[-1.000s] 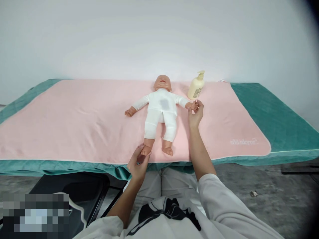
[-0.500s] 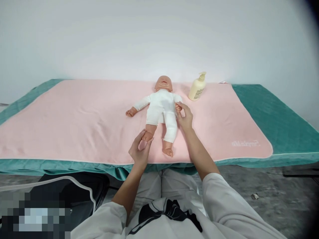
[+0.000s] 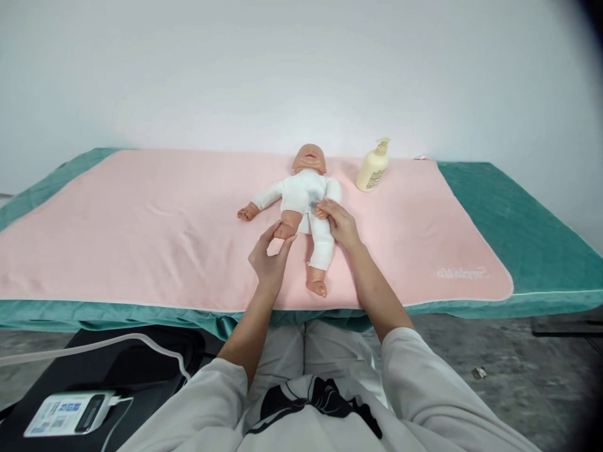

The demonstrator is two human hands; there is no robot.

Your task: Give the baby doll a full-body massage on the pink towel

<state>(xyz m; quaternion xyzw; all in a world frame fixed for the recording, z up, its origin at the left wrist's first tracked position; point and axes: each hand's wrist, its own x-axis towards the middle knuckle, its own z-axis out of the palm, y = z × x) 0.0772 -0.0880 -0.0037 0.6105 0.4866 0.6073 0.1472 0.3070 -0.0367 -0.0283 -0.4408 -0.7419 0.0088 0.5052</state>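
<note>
One baby doll (image 3: 296, 191), white cloth body, smooth tan plastic-looking head and limb ends; lying face up, centre of frame, on a pink fabric mat (image 3: 188, 232) over a green fabric-covered tabletop (image 3: 522, 232).

Left hand (image 3: 272, 256): thumb and fingers pinching the doll's foot, that leg bent up. Right hand (image 3: 343, 225): fingers closed on the doll's hand, near the belly.

Handling, judged: light; soft torso, firm, slightly slippery ends; best held at ankles and wrists.

Cream pump bottle (image 3: 372, 172): upright, upper right.

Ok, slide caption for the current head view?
Left hand holding the doll's foot, right hand holding the doll's hand, pump bottle nearby on the pink mat.
</note>
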